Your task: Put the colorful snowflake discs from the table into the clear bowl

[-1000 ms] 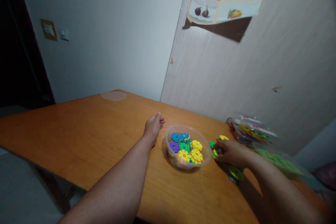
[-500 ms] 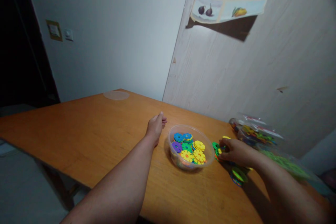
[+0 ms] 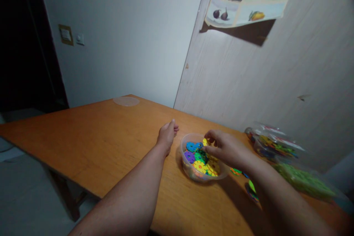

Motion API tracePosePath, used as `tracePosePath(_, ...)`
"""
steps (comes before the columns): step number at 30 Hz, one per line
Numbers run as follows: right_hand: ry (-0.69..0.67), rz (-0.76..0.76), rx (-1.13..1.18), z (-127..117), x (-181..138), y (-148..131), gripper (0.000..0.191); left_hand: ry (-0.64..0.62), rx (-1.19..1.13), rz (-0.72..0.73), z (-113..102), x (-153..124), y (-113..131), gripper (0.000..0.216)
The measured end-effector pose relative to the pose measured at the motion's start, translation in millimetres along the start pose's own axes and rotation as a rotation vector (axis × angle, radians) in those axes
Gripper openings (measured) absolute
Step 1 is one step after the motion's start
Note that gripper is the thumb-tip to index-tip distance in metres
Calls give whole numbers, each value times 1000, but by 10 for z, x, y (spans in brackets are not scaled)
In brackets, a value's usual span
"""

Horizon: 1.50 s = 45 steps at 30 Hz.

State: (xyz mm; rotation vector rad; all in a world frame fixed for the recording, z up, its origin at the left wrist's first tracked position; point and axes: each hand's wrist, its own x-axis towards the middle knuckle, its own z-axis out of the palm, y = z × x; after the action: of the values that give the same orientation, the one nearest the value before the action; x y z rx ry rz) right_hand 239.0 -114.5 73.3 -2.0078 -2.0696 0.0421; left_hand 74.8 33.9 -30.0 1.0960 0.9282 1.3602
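One yellow disc (image 3: pixel 205 142), partly hidden, pinched in right hand (image 3: pixel 227 148) over bowl (image 3: pixel 190 172); left hand (image 3: pixel 166 135) curled closed, palm unseen.

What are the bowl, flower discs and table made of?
Bowl: likely thin, glossy plastic; wall see-through.
Flower discs: probably moulded plastic, satin-looking; bright solid colours, repeated notched shape.
Table: perhaps varnished wood or veneer; orange-brown, soft sheen.

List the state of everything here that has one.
Bowl: open, upright, holding flower discs.
Clear lid: off, flat on table.
Left hand: beside the bowl, loosely curled.
Right hand: over the bowl, pinching a yellow disc.
Poster: hung up.
Bags: filled; whether sealed, unclear.
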Motion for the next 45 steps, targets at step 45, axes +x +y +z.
tracePosePath(45, -200, 292, -47, 408, -353, 1426, 32, 4, 32, 14, -3, -49, 46, 46)
